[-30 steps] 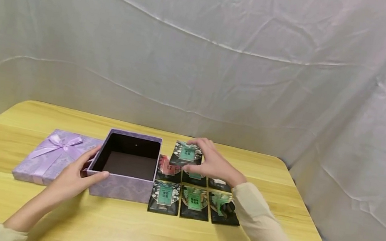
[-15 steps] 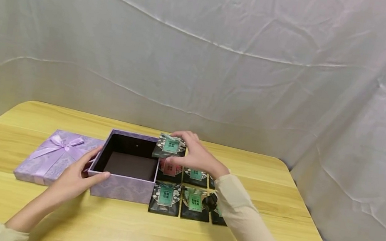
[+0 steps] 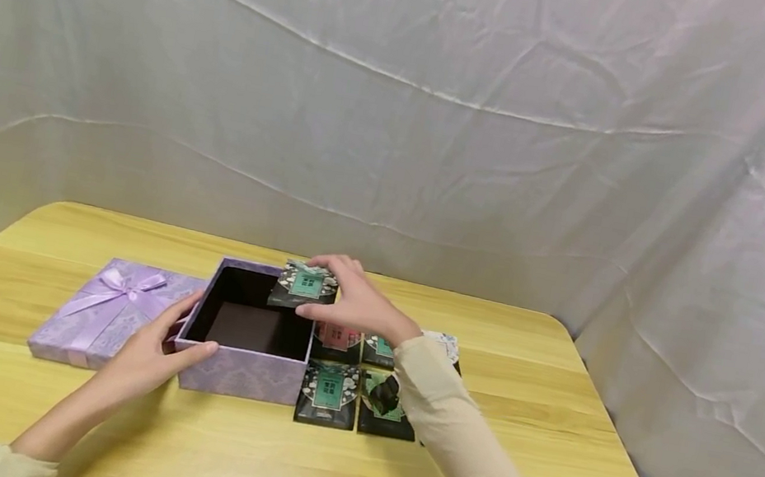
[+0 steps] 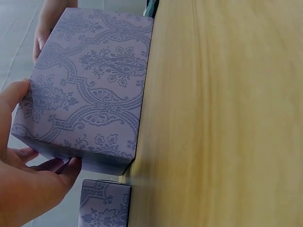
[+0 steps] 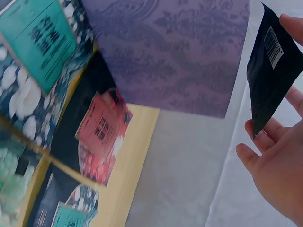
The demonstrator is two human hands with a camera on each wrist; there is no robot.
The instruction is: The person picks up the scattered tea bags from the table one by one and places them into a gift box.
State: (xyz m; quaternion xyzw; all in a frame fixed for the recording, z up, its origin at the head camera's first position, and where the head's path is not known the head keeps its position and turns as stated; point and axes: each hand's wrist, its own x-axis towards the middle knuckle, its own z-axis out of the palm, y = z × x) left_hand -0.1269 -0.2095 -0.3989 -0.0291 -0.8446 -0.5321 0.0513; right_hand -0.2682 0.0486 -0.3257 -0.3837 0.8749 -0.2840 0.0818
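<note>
In the head view my right hand (image 3: 360,303) pinches a dark sachet with a teal label (image 3: 305,283) by its right side. The sachet is over the right back part of an uncovered purple gift box (image 3: 242,375). Its dark back with a barcode (image 5: 273,47) faces the right wrist camera. My left hand (image 3: 142,355) holds the box at its near left corner, thumb on the front rim and fingers along the left wall. The box's visible inside floor is bare. Beside the box lie a red-labelled sachet (image 3: 337,338) and a teal-labelled sachet (image 3: 328,393).
Left of the box lies its purple lid (image 3: 116,309) with a ribbon bow. More sachets, one green-labelled (image 3: 387,419), lie in rows to the right, partly hidden by the right forearm. A wooden table (image 3: 228,456) carries everything; a pale cloth (image 3: 403,108) hangs behind.
My right hand has carried the sachet leftward, from above the laid-out sachets to over the box. The left hand and the box have stayed in place.
</note>
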